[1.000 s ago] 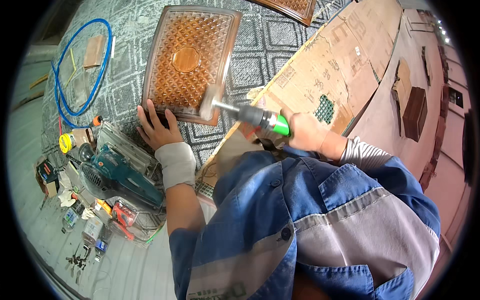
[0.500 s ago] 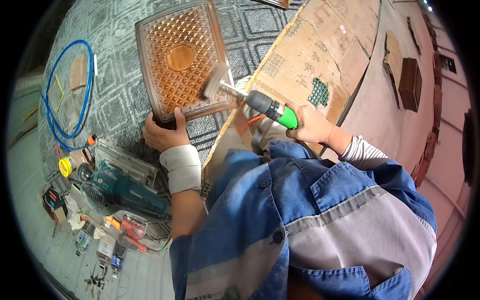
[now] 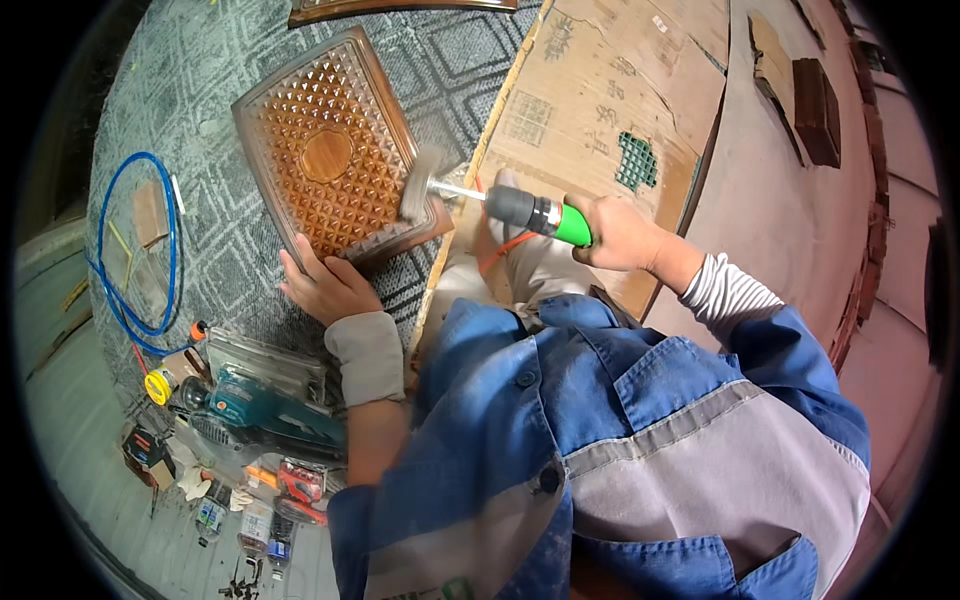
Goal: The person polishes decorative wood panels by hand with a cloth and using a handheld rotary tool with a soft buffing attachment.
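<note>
A carved brown wooden panel (image 3: 327,157), with a diamond relief and a plain oval middle, lies tilted on the patterned cloth. My left hand (image 3: 328,287) grips its near edge, the fingers lying over the rim. In my right hand (image 3: 625,235) is a green and black power drill (image 3: 530,211), held level and pointing left. A thin shaft leads from its chuck to a round grey brush or buffing wheel (image 3: 420,183), blurred by spinning, at the panel's right border near the lower corner. Whether the wheel touches the wood I cannot tell.
Flattened cardboard (image 3: 545,110) covers the surface to the right. Another wooden panel (image 3: 400,8) shows at the far edge. On the left lie a coiled blue hose (image 3: 172,250), a teal power tool (image 3: 265,400), a yellow-capped container (image 3: 158,386) and several bottles (image 3: 255,528).
The wooden panel has turned slightly counter-clockwise, and my left hand has shifted along its near edge. The spinning wheel is now closer to the lower right corner. The whole view has shifted somewhat.
</note>
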### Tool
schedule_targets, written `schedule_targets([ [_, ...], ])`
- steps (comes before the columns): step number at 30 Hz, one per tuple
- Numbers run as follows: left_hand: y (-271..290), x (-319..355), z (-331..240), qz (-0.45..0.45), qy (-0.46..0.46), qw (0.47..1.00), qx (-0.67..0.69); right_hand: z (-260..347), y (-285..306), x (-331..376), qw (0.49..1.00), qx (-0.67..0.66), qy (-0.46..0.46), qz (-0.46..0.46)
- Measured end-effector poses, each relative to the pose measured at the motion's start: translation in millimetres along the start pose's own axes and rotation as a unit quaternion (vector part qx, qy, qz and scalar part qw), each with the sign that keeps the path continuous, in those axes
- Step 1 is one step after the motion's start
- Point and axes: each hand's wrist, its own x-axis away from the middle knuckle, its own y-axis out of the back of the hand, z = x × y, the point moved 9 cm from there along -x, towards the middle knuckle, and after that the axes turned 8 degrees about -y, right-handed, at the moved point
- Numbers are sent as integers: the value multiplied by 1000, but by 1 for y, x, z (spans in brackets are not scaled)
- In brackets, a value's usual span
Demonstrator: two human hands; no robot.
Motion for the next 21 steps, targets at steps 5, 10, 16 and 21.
schedule_targets([
  [5,-23,-36,13,-48,137,989,30,13,12,-25,991,103,18,79],
  [10,-37,-58,7,-32,146,984,-101,1,71,-88,998,-27,41,-33],
  [16,-41,-97,38,-6,29,998,-52,19,95,-111,997,10,74,-23],
  [21,-42,-109,52,29,32,999,-10,22,80,-118,995,-50,88,-29],
])
